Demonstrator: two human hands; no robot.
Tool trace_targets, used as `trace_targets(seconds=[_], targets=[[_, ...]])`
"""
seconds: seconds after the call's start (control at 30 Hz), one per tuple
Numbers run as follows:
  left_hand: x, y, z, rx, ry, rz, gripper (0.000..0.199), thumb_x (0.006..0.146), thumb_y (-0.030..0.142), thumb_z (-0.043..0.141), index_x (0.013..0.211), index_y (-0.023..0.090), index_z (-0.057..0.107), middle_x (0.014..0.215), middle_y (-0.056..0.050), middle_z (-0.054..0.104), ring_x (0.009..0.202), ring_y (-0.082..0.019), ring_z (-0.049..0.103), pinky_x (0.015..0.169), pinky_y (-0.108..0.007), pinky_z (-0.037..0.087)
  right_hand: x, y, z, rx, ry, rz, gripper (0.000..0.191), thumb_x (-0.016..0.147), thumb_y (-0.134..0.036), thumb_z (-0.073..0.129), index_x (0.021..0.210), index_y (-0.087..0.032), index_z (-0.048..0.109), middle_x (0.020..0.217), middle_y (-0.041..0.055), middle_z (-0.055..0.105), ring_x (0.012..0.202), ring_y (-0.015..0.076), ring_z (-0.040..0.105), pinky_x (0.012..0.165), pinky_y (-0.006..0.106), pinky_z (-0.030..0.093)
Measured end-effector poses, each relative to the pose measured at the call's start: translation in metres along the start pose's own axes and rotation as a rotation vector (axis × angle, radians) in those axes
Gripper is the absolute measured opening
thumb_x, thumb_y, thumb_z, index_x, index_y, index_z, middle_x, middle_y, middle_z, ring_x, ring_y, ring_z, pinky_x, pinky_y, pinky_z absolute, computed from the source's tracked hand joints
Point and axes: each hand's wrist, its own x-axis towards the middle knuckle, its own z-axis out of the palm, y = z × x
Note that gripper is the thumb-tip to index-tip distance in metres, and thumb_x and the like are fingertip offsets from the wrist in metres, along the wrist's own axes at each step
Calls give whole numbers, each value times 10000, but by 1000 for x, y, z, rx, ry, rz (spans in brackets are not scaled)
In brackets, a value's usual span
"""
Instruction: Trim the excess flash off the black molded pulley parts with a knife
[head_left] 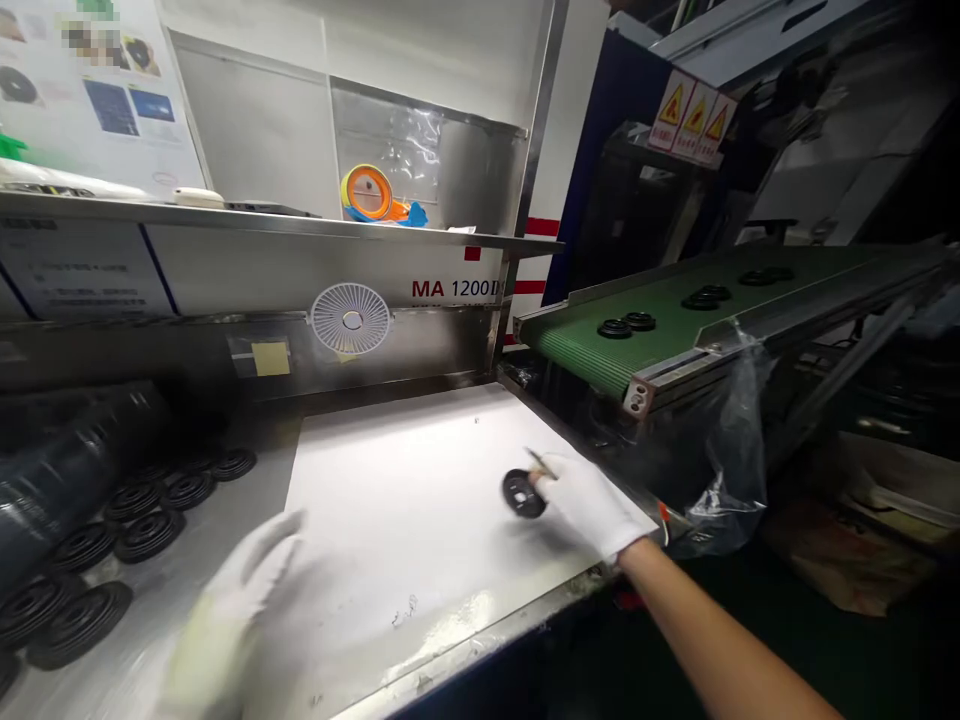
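- The left hand (232, 600), gloved and blurred, hangs with fingers and thumb apart over the sheet's left side, nothing visible in its grasp.
- Beside it, black round parts (150, 535) lie in a cluster on the metal counter (259, 470), next to a dark plastic bundle (60, 480); whether that holds anything, I cannot tell.
- A white sheet (405, 500) covers the middle of the counter.
- Above its right side, the gloved right hand (581, 505) grips a black ring (510, 490) and a thin tool (537, 460); the two hands are well apart.
- A clear plastic bag (731, 470) hangs at the conveyor's near side, contents unclear.
- On the floor to the right stands a box (832, 560), its inside too dark to read.
- A white fan (351, 318) sits at the back panel, near a yellow note (271, 358).
- The shelf (285, 222) above carries an orange tape roll (385, 190).
- More black discs (705, 298) ride in pairs on the green conveyor (585, 340).
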Motion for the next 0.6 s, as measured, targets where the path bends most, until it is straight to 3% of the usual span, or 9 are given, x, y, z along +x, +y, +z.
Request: trace_targets(seconds=[0.1,0.2,0.27,0.33,0.47,0.6], targets=[[-33,-22,63,-427,-280,-364,422,841,371,558,1240,234,540,1312,-117,534,1189,-312,507,983,-543,403,-31,-65,42,138,-122,-174,153,872,-203,480,787,-208,607,776,-22,649,715,121,588,622,183,386],[-41,-34,89,-756,-255,-645,380,863,348,525,1197,170,541,1194,-144,602,1131,-324,550,902,-560,458,-54,-109,73,191,-201,-260,72,844,-229,553,788,-209,594,790,-14,632,736,134,584,642,198,383],[-37,-34,84,-915,-229,-724,334,857,321,539,1149,160,556,1136,-138,626,1111,-326,560,877,-555,470,-61,-122,80,244,-226,-283,134,861,-302,570,964,-218,577,880,6,628,763,150,588,661,219,390],[-31,-32,66,-1003,-185,-725,301,844,273,562,1124,163,564,1094,-121,638,1078,-314,577,856,-530,485,-64,-125,79,324,-225,-321,226,912,-338,508,1108,-225,505,972,26,609,804,157,584,694,236,396],[-24,-27,29,-987,-93,-604,334,799,140,594,1126,205,582,1058,-84,635,978,-271,611,772,-435,520,-66,-123,76,374,-279,-420,127,940,-210,414,848,-220,500,792,-24,565,710,132,526,652,226,364],[-22,-23,20,-948,-89,-500,273,752,69,562,998,166,632,920,-80,632,842,-227,622,713,-397,529,-78,-125,88,300,-389,-458,198,909,-139,439,730,-218,470,682,-57,527,635,114,489,590,218,318]])
